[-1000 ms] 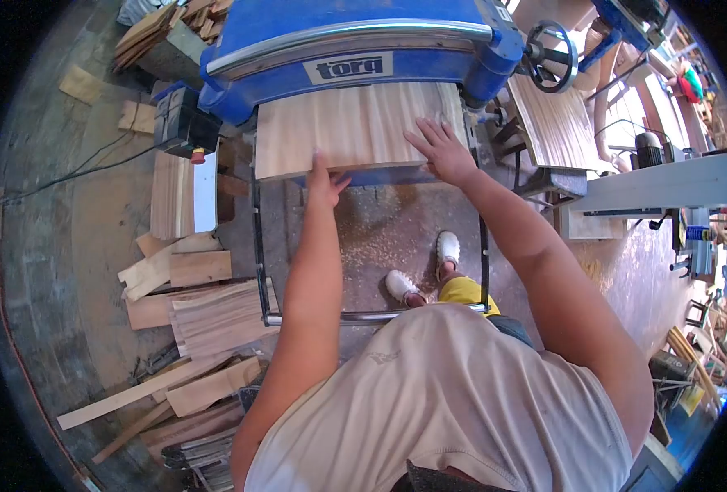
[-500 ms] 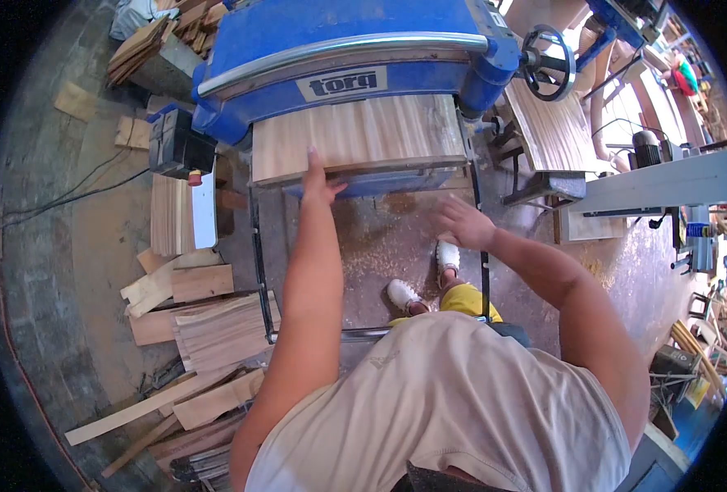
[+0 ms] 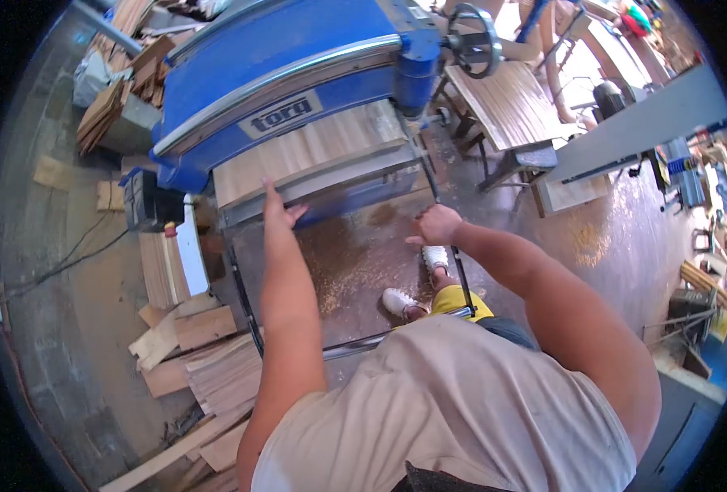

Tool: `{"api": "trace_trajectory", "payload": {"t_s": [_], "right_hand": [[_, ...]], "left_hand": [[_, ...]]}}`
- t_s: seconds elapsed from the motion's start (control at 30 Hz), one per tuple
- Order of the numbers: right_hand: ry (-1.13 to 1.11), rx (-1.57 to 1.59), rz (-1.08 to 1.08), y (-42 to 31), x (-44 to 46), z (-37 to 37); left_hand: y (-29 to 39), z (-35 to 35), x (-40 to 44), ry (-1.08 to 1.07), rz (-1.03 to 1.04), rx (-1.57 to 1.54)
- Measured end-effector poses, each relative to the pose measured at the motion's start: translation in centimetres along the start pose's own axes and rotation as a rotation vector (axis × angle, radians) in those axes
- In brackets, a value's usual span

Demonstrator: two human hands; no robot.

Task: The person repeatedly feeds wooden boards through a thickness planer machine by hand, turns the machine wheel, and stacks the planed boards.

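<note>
A striped wooden panel (image 3: pixel 314 152) lies partly inside the blue planer (image 3: pixel 298 61), its near edge sticking out below the machine's label. My left hand (image 3: pixel 279 209) touches that near edge, thumb up against the wood and fingers spread beneath. Off the panel, my right hand (image 3: pixel 436 225) is beside the black right rail of the machine's frame (image 3: pixel 439 189), with its fingers curled. Whether it holds anything is hard to make out.
A striped panel (image 3: pixel 507 102) rests on a stand to the right. A black control box (image 3: pixel 148 201) with a red button is at the left. Wood offcuts (image 3: pixel 204 328) lie on the floor at lower left. A handwheel (image 3: pixel 472 41) juts from the planer.
My right hand has left the panel, moved down and curled its fingers. The panel has gone further into the planer. My left hand stays at its edge while the view has turned.
</note>
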State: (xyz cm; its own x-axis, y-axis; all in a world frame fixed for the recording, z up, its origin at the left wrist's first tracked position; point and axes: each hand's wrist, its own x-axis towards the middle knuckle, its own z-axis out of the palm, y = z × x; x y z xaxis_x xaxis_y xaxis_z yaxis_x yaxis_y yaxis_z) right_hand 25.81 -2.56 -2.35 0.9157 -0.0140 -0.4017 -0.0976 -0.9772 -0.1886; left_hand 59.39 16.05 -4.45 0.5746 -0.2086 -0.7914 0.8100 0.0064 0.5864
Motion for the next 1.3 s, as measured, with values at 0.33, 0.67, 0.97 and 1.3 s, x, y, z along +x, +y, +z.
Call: {"api": "trace_trajectory", "payload": {"t_s": [0.33,0.67,0.97,1.3], "right_hand": [[-0.004,-0.016,0.032,0.1,-0.2,0.6],[0.1,0.087,-0.036,0.0,-1.0,-0.4],[0.047,0.051,-0.092,0.5,-0.8,-0.3],[0.12,0.158,-0.143,1.0,-1.0,0.4]], "left_hand": [[-11.7,-10.5,-4.0,-0.355,-0.046,0.944],[-23.4,-14.2,-24.2,-0.066,0.562,1.428],[-25.1,-14.1,-23.4,0.225,0.911,1.457],[-25.8,-13.7,-23.2,0.304,0.938,1.471]]}}
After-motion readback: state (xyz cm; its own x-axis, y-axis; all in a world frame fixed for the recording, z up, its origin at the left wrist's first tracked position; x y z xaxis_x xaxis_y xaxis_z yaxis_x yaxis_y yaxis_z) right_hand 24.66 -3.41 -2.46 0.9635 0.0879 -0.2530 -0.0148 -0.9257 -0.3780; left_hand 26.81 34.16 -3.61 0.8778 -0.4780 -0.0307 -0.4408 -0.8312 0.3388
